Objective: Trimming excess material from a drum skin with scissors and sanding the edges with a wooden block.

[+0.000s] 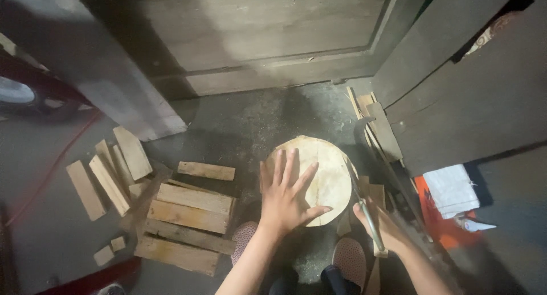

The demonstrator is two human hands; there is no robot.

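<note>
Fingers spread, the left hand (288, 201) lay open on the round chopping block (325, 178) on the floor; the right hand (380, 226) gripped a metal blade's handle (370, 221). Setting-up stage, probably; a plank (191, 199) wanted placing.

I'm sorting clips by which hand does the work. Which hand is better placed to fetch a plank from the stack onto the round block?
Probably the left hand: it lies open and empty on the round wooden block, beside the plank stack. The right hand grips a metal tool on the far side.
</note>
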